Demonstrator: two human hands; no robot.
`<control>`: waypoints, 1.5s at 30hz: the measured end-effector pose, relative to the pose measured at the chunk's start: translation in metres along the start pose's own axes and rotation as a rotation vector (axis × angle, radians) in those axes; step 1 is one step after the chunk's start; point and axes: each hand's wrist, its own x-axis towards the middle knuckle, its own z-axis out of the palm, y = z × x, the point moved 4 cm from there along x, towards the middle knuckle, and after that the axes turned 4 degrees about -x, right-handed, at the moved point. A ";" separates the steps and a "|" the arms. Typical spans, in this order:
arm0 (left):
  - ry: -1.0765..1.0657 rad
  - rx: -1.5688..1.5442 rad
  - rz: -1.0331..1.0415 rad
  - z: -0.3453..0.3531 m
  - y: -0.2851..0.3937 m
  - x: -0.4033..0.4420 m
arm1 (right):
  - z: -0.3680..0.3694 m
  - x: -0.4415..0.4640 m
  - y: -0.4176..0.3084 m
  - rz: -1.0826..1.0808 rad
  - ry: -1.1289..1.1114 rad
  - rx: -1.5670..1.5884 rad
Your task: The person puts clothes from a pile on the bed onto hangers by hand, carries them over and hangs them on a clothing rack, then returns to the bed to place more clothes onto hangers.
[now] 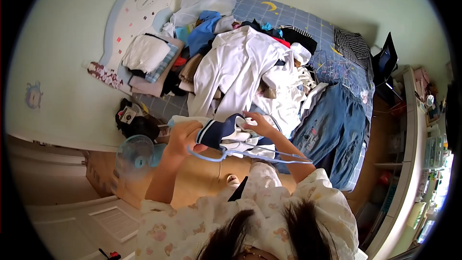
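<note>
In the head view, a white and navy garment with striped trim (215, 134) is stretched between my two hands in front of the bed. My left hand (184, 136) is closed on its left side, fingers curled round the cloth. My right hand (259, 124) pinches the other edge of the same garment. A light blue clothes hanger (255, 157) hangs just below, running from beside my left hand to my right forearm. How it is supported I cannot tell. The garment's lower part is bunched and partly hidden behind the hanger.
A bed (308, 17) carries a heap of clothes, with a white shirt (236, 62) on top and blue jeans (332, 132) at the right. Folded clothes (149, 55) lie near the headboard (126, 17). A fan (136, 155) stands at lower left; shelving (406, 163) lines the right.
</note>
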 end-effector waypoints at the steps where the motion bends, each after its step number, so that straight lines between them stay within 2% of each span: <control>1: -0.004 -0.004 0.013 -0.007 0.012 -0.013 | 0.020 -0.010 -0.014 0.016 -0.045 -0.065; 5: 0.001 0.003 0.054 -0.029 0.049 -0.057 | 0.078 -0.050 -0.044 0.198 -0.125 0.226; 7: 0.005 0.022 0.045 -0.044 0.057 -0.068 | 0.076 -0.074 -0.053 0.262 0.179 0.386; 9: 0.102 0.091 -0.026 -0.064 0.065 -0.072 | 0.053 -0.096 -0.048 0.292 0.428 0.503; 11: 0.096 0.099 -0.141 -0.077 0.054 -0.091 | 0.017 -0.118 -0.059 0.216 0.489 0.597; 13: 0.147 0.161 -0.195 -0.092 0.057 -0.093 | -0.017 -0.145 -0.110 0.163 0.592 0.598; 15: 0.171 0.203 -0.247 -0.099 0.051 -0.105 | -0.040 -0.164 -0.131 0.138 0.643 0.572; 19: 0.127 0.240 -0.251 -0.103 0.059 -0.103 | -0.063 -0.183 -0.182 0.067 0.851 0.564; 22: 0.132 0.223 -0.233 -0.096 0.072 -0.090 | -0.077 -0.194 -0.238 0.068 0.899 0.509; 25: 0.043 0.215 -0.348 -0.074 0.081 -0.082 | -0.078 -0.208 -0.306 -0.078 0.935 0.326; 27: -0.029 0.222 -0.377 -0.059 0.102 -0.068 | -0.073 -0.217 -0.346 -0.251 0.971 0.236; 29: 0.037 0.111 -0.407 -0.049 0.111 -0.062 | -0.066 -0.237 -0.382 -0.319 0.996 -0.053; 30: 0.104 0.012 -0.451 -0.053 0.111 -0.060 | -0.063 -0.249 -0.397 -0.454 1.008 -0.336; 31: 0.166 -0.077 -0.451 -0.058 0.111 -0.058 | -0.062 -0.266 -0.416 -0.538 0.894 -0.572; 33: 0.283 -0.260 -0.454 -0.070 0.113 -0.055 | -0.079 -0.293 -0.418 -0.648 1.026 -0.718; 35: 0.328 -0.210 -0.395 -0.082 0.124 -0.049 | -0.105 -0.317 -0.413 -0.441 1.060 -0.648; 37: 0.316 -0.238 -0.367 -0.091 0.134 -0.042 | -0.114 -0.326 -0.421 -0.339 0.959 -0.897; 38: 0.328 -0.261 -0.268 -0.092 0.137 -0.038 | -0.115 -0.329 -0.412 -0.254 0.852 -0.777; 41: 0.246 -0.277 -0.211 -0.101 0.166 -0.024 | -0.099 -0.348 -0.422 -0.296 0.734 -1.008; 42: 0.169 -0.299 -0.183 -0.100 0.176 -0.020 | -0.094 -0.357 -0.425 -0.350 0.758 -0.985; 45: 0.050 -0.296 -0.058 -0.085 0.203 -0.014 | -0.085 -0.389 -0.394 -0.060 0.586 -0.700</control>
